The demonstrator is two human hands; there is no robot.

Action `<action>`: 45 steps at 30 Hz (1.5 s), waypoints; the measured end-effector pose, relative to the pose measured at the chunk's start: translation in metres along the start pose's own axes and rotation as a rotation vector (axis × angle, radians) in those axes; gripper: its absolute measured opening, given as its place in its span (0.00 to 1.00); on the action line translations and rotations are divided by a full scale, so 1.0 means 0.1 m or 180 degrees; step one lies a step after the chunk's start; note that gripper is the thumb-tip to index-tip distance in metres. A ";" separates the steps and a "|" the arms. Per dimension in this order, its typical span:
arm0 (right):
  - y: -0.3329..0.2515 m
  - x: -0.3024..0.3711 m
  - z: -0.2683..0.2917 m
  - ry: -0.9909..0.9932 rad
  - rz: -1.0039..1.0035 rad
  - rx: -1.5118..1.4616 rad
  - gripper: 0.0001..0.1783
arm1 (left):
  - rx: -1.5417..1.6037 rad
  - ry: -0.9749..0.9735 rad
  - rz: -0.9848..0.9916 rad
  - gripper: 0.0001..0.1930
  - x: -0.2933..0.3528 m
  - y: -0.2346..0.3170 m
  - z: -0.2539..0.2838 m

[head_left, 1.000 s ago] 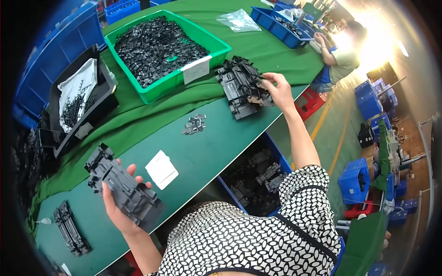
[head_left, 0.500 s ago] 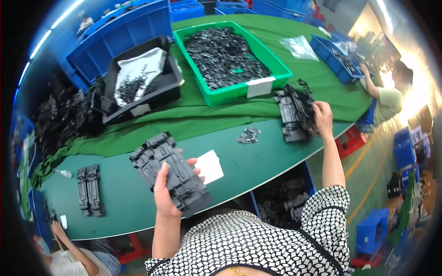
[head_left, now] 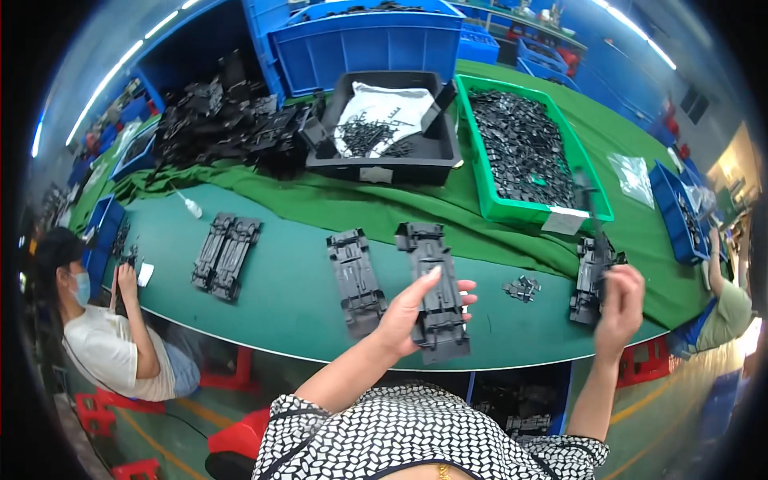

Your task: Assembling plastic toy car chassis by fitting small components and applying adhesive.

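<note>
The near edge of the table goes in a curve from the left of the frame, under the middle, to the lower right. Its far side is bounded by the folds of the cloth, and beyond them stand the black tray at upper centre and the green bin at upper right. Bare table top shows between the pair of plates at centre left and the loose plate near the centre; another stretch lies from the held plate to the small pile of clips. Between the loose plate and the held plate the room is narrow.

The left hand is closed around the held plate, in the centre of the frame: thumb upon its face, fingertips coming out past its right edge. The plate is nearly upright in the frame, its lower end close to the line of the table edge. If it touches the table, I cannot tell.

The right hand, at centre right, has its fingers drawn together on a dark part, which is blurred and rises upward in front of the bin. Just left of this hand lie black parts.

The left forearm slants up to the right from the lower centre; the right forearm stands steeply at lower right, its wrist bent.
</note>
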State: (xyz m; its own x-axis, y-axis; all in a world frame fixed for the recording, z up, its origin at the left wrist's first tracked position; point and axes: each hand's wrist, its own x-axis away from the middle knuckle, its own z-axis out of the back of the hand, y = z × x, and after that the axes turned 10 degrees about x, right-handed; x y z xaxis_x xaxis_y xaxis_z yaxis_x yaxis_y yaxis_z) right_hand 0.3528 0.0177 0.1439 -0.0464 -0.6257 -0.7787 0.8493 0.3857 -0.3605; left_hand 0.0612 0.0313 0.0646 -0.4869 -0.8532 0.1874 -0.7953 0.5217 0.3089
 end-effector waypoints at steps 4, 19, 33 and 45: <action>-0.60 0.21 -0.49 -0.0988 0.0792 -0.0610 0.13 | 0.0232 0.0004 -0.0054 0.26 -0.07 -0.03 -0.12; -1.01 0.38 -1.08 -0.1045 0.1133 -0.1304 0.13 | 0.0002 -0.0135 -0.0448 0.28 0.01 0.12 0.01; -0.73 0.51 -0.97 -0.1687 -0.0241 -0.2111 0.13 | 0.0537 -0.0197 -0.0439 0.31 -0.01 0.13 0.12; -0.56 0.62 -1.02 -0.1837 -0.2347 -0.4018 0.17 | -0.0403 -0.0306 0.0103 0.39 0.09 0.06 0.08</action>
State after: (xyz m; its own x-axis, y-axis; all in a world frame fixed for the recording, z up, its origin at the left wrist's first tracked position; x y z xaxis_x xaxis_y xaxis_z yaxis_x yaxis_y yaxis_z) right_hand 0.2492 0.0260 0.0632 0.2140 -0.9752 -0.0572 -0.2534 0.0011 -0.9674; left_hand 0.0493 0.0266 0.0609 -0.5487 -0.8286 0.1109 -0.7295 0.5394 0.4204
